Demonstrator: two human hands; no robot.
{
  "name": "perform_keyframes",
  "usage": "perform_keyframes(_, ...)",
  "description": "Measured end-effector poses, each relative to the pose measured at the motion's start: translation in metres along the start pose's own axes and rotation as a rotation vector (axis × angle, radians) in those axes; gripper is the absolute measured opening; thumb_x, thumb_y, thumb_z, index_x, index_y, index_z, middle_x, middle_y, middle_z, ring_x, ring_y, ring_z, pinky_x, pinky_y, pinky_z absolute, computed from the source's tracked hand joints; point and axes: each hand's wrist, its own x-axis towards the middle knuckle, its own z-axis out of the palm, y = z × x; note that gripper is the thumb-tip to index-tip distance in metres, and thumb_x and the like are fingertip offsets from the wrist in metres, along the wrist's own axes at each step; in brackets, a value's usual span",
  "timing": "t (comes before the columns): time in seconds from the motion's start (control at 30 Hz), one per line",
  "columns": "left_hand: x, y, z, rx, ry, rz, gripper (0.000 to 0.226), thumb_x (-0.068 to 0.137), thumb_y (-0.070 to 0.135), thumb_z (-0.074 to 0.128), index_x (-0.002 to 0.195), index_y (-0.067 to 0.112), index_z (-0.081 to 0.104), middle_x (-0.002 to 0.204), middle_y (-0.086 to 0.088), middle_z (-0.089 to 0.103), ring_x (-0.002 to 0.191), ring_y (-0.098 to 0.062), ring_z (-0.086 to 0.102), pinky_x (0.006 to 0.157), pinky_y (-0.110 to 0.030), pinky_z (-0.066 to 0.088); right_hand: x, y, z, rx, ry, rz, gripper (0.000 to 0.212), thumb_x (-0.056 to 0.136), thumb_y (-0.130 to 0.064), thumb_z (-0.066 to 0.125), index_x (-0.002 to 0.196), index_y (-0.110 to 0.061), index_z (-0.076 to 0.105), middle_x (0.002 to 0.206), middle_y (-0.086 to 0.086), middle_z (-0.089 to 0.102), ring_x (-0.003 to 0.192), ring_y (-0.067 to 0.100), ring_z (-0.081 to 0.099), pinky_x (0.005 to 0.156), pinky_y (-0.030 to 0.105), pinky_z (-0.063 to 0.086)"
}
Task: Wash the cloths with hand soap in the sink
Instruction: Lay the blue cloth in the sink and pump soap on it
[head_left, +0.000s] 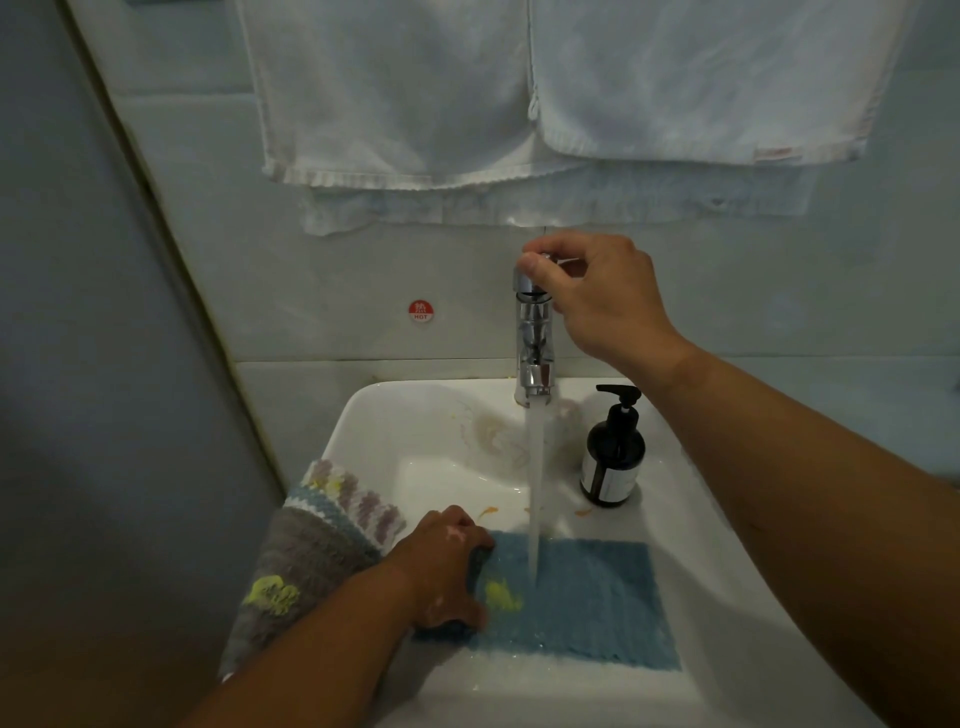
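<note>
1. Head view looked down on a white ceramic sink (395, 431) set against a pale tiled wall.
2. The right hand (597, 296) was raised to the top of the chrome tap (535, 338), its thumb and fingers curled round and pinching the small knob there.
3. A steady stream of water (535, 493) fell from the spout onto the blue square fleece cloth (582, 608), which lay spread flat in the basin at its near side.
4. The left hand (447, 566) gripped the left edge of that cloth, fingers curled over it, just beside a yellow stain (501, 595) on the fabric.
5. A grey fleece cloth (296, 571), marked with its own yellow blotch, hung over the left rim of the sink, partly under the left forearm.
6. A striped cloth in white, lilac and pale blue (353, 499) lay on the same rim, touching the grey one on its far side.
7. A dark pump bottle of soap (613, 457) stood upright on the sink's ledge, to the right of the tap and under the right wrist.
8. A few orange flecks (488, 512) dotted the basin near the stream.
9. A round red sticker marked HOT (421, 310) sat on the wall left of the tap.
10. Two white towels (395, 104) hung side by side above.
</note>
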Motion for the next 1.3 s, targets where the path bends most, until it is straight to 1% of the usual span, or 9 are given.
perform_keyframes(0.07,0.0001,0.0,-0.0002,0.001,-0.002,-0.001,0.087,0.075,0.049,0.084,0.149,0.027,0.045,0.144,0.003,0.038,0.132,-0.021,0.035,0.114,-0.04,0.04,-0.0003,-0.0006,-0.0005,0.016,-0.001,0.007,0.02,0.093,-0.04,0.069,0.107,-0.029,0.076,0.094,-0.017,0.071,0.083,-0.006,0.064,0.074,0.014,0.053)
perform_keyframes(0.17,0.0004,0.0001,-0.0003,-0.002,-0.005,-0.002,0.088,0.075,0.05,0.084,0.149,0.027,0.044,0.144,0.003,0.037,0.133,-0.021,0.035,0.115,-0.039,0.039,-0.0003,-0.0005,-0.0008,0.022,-0.003,0.012,0.02,0.093,-0.04,0.069,0.108,-0.028,0.076,0.094,-0.017,0.071,0.083,-0.005,0.064,0.077,0.02,0.057)
perform_keyframes(0.4,-0.0001,0.0014,-0.0015,0.003,-0.011,-0.007,0.087,0.075,0.049,0.084,0.149,0.027,0.044,0.145,0.002,0.037,0.133,-0.022,0.035,0.115,-0.04,0.039,-0.001,-0.0003,0.0007,0.036,0.005,0.022,0.018,0.092,-0.04,0.07,0.105,-0.031,0.076,0.091,-0.019,0.07,0.084,-0.002,0.066,0.081,0.031,0.061)
perform_keyframes(0.57,-0.0003,0.0005,-0.0004,-0.005,-0.006,-0.008,0.087,0.075,0.05,0.084,0.149,0.028,0.044,0.144,0.004,0.037,0.133,-0.021,0.035,0.114,-0.039,0.039,-0.0015,-0.0004,0.001,0.047,0.005,0.031,0.017,0.092,-0.041,0.07,0.104,-0.031,0.077,0.09,-0.019,0.071,0.086,0.0,0.067,0.082,0.033,0.061)
perform_keyframes(0.83,0.0002,-0.0003,-0.0001,-0.004,-0.001,-0.005,0.088,0.073,0.05,0.085,0.148,0.028,0.045,0.142,0.004,0.037,0.131,-0.021,0.035,0.112,-0.039,0.04,-0.001,-0.0004,0.0009,0.049,0.011,0.035,0.02,0.091,-0.042,0.071,0.105,-0.03,0.078,0.091,-0.017,0.073,0.084,-0.001,0.067,0.082,0.032,0.06)
perform_keyframes(1.13,0.0003,-0.0008,-0.0003,-0.016,-0.002,0.0,0.088,0.074,0.049,0.084,0.149,0.027,0.043,0.142,0.004,0.037,0.132,-0.02,0.035,0.113,-0.038,0.039,-0.0011,-0.0008,0.0013,0.043,0.011,0.037,0.023,0.091,-0.042,0.07,0.108,-0.029,0.077,0.095,-0.015,0.073,0.085,0.0,0.068,0.083,0.033,0.061)
perform_keyframes(1.3,0.0006,-0.0012,0.0004,-0.023,-0.001,-0.001,0.087,0.075,0.049,0.084,0.149,0.028,0.043,0.143,0.004,0.037,0.131,-0.019,0.035,0.113,-0.038,0.04,-0.0011,-0.0006,0.0016,0.043,0.009,0.035,0.021,0.092,-0.042,0.07,0.107,-0.03,0.077,0.094,-0.016,0.072,0.087,0.002,0.068,0.083,0.036,0.061)
